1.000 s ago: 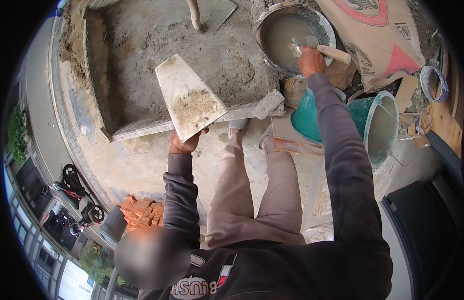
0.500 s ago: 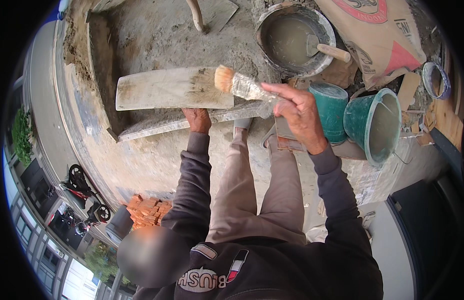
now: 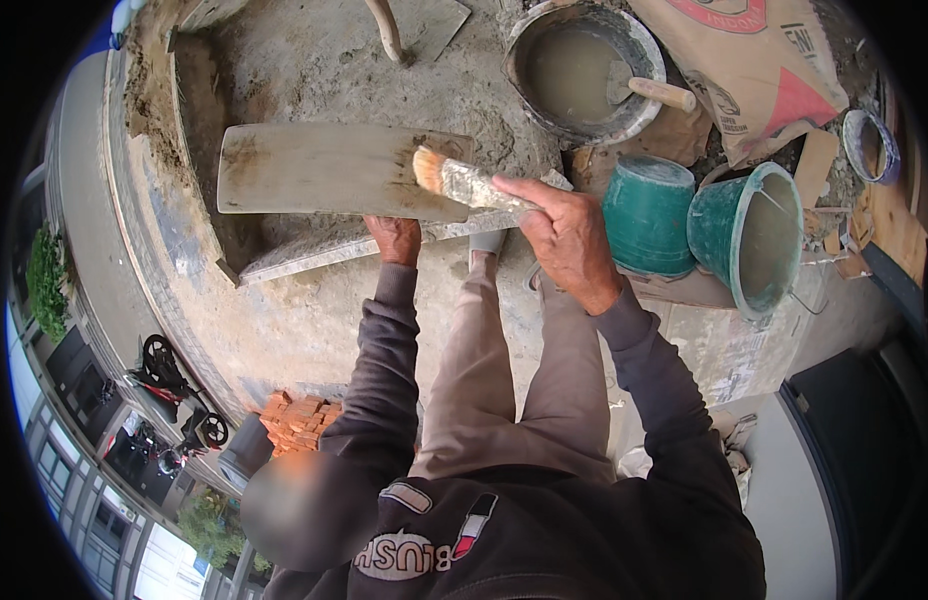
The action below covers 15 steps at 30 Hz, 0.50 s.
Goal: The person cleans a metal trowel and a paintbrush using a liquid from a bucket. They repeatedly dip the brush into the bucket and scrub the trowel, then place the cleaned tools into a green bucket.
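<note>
In my right hand [image 3: 572, 238] is a wide paintbrush [image 3: 466, 184], its handle crusted pale and its bristles orange-tan. The bristle end lies over the right part of a long, slightly curved flat board [image 3: 314, 170], greyish with dark stains near its ends. My left hand [image 3: 393, 238] is at the board's near edge and holds it up. The fingers of that hand go out of sight behind the board. Below the board is a shallow wood-edged mixing trough [image 3: 319, 258] with grey mortar [image 3: 334, 75] in it.
A round tub [image 3: 574, 85] of murky water holds a trowel [image 3: 654, 93]. Two green buckets [image 3: 649, 220] [image 3: 734, 230] stand to the right, beside a brown paper sack [image 3: 754, 70]. A curved wooden handle [image 3: 386, 30] rises from the mortar. Orange bricks [image 3: 299, 420] are stacked at left.
My right hand and the brush have moved left and slightly down across the board. The board has shifted a little left and up on its left side, and its surface looks darker.
</note>
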Each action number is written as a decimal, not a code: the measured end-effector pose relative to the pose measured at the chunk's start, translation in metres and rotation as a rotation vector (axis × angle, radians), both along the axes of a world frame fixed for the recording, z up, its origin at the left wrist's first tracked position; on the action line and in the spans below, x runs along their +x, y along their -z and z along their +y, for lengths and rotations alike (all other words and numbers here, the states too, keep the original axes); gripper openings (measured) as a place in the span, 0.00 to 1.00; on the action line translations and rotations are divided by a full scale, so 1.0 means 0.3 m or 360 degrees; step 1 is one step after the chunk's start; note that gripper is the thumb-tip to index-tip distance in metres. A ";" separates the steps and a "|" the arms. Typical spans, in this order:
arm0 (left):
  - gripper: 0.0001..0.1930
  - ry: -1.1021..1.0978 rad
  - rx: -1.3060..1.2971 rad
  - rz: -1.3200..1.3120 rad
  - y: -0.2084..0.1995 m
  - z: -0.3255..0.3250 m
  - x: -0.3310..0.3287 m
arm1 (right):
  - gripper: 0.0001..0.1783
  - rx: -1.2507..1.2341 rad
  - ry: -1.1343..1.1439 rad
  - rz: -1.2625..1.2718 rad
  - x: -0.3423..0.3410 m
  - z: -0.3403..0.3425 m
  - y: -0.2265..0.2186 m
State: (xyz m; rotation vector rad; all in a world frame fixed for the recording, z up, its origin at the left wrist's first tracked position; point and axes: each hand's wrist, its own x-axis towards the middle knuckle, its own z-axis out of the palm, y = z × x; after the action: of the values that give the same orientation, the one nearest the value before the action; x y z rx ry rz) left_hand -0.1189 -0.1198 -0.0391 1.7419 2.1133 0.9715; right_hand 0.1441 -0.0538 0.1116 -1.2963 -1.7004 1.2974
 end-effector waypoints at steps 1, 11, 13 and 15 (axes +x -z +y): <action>0.16 -0.0050 0.0028 -0.0194 -0.013 0.002 0.022 | 0.26 -0.0050 -0.0010 -0.0012 0.003 0.004 0.021; 0.15 0.0251 -0.0281 0.0414 -0.076 -0.003 -0.063 | 0.23 -0.0328 0.0150 -0.0002 0.048 0.046 0.047; 0.15 0.0266 -0.0300 0.0369 -0.097 0.001 -0.029 | 0.24 -0.0428 0.0078 0.0202 0.035 0.043 0.032; 0.15 0.0289 -0.0317 0.0435 -0.098 -0.013 -0.035 | 0.23 -0.0668 0.0015 0.0282 0.032 0.051 0.038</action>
State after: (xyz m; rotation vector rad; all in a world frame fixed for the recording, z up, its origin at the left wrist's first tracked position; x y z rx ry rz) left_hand -0.1295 -0.1236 -0.0097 2.0120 2.0735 0.4800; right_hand 0.1537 -0.0386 0.1001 -1.3638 -1.3422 1.7728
